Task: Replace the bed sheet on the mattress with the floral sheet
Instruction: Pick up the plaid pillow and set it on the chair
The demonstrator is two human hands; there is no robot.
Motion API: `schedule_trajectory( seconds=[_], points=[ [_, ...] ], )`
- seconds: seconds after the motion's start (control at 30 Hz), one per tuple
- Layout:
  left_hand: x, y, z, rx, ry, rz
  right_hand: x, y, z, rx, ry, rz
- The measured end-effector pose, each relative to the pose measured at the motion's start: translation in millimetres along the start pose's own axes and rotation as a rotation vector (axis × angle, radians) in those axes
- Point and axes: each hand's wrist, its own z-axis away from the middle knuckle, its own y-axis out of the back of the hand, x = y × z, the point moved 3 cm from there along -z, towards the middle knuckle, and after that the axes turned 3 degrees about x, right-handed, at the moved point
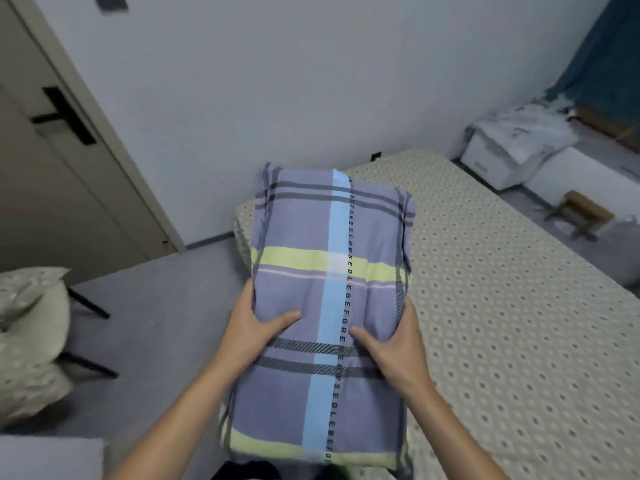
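Beyond both hands, the bed stretches away to the right, covered in a beige sheet with a small dotted medallion pattern. Left of the left hand is grey floor, a chair piled with pale patterned bedding, and further off a door with a black handle. Far past the right hand, white boxes and a small wooden stool sit by the wall, under a blue curtain.

A folded purple plaid bundle, striped in yellow-green and light blue with a line of printed letters, lies between the hands over the bed's near left edge. Its long axis runs away from the person, the far end towards the wall.

Each hand clamps a side of the bundle, thumb pressed on top, fingers tucked out of sight beneath. The bundle's near end is cut off at the frame's bottom by something dark. It hides the bed corner under it. No floral sheet can be made out with certainty; the chair's bedding is blurred.
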Motion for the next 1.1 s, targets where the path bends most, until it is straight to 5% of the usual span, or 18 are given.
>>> schedule_trajectory(
  seconds=[0.53,1.1],
  points=[
    [-91.3,329.4,-99.3,0.459,0.095,0.059,-174.7,-355.7,-46.7,-0.463,0.196,-0.011],
    [-159.4,485.6,-255.6,0.838,0.335,-0.024,-283.9,-637.2,-201.0,-0.934,0.337,0.118]
  ],
)
